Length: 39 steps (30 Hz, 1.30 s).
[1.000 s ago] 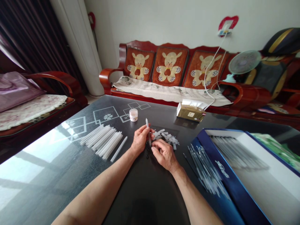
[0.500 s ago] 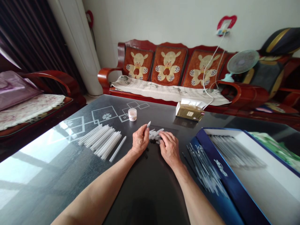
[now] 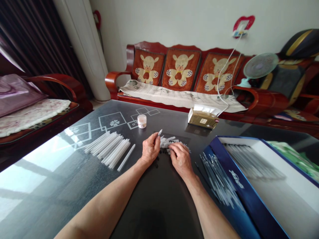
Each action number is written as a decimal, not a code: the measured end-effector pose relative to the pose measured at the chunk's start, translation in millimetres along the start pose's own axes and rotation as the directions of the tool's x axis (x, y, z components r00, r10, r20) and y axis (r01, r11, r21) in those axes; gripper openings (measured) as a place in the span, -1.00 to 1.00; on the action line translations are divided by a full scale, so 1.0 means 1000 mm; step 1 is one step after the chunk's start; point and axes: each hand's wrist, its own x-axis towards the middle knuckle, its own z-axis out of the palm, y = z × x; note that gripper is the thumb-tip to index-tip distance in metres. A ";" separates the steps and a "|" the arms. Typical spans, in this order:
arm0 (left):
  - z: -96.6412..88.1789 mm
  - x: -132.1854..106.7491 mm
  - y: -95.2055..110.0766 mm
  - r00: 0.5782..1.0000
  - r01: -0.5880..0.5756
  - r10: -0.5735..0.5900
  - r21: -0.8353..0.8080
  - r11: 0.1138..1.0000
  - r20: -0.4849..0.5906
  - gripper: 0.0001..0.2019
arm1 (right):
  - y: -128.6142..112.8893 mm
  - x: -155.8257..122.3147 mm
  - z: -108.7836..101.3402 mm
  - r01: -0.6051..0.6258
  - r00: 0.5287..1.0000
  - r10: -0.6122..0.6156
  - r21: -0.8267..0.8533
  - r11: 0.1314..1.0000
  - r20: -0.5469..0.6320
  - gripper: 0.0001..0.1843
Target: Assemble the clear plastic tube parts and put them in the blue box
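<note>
Table (image 3: pixel 154 199), dark, glossy. Box (image 3: pixel 251 204), blue, pale-lined, open; white script lettering (image 3: pixel 236 179) along its side, unreadable. Tissue pack (image 3: pixel 203 120), gold-brown, bearing a pale square mark, illegible. White tubes (image 3: pixel 111 149), a row, left. Right hand (image 3: pixel 182 158), fingers bent over the small white pieces (image 3: pixel 167 142); whether one is grasped cannot be told. Left hand (image 3: pixel 150 148), fingers closed around a pointed tube (image 3: pixel 159 132), beside those pieces, tip protruding. Jar (image 3: pixel 142 122), printed, text too small.

Daylight is coming from the left, glaring off the counter (image 3: pixel 32 187); the curtain (image 3: pixel 42 43) is hanging dim; the box (image 3: pixel 243 192) is looking stretched and blurred.
</note>
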 end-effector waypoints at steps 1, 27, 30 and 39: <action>0.000 0.000 0.000 1.000 -0.021 0.021 0.002 1.000 0.006 -0.74 | -0.001 0.001 -0.001 -0.019 0.999 0.020 0.035 0.999 -0.034 -0.79; -0.002 -0.011 0.011 0.844 -0.395 0.304 0.130 0.909 0.442 -0.76 | -0.001 0.004 0.004 -0.424 0.767 0.629 0.839 0.341 0.131 -0.64; -0.002 -0.010 0.011 0.849 -0.387 0.317 0.090 0.918 0.424 -0.77 | -0.001 0.004 0.001 -0.416 0.793 0.586 0.852 0.318 0.169 -0.64; -0.006 -0.005 0.016 0.811 -0.255 0.287 -0.134 0.958 0.510 -0.66 | -0.002 0.009 -0.009 -0.433 0.796 0.523 0.891 0.139 0.305 -0.71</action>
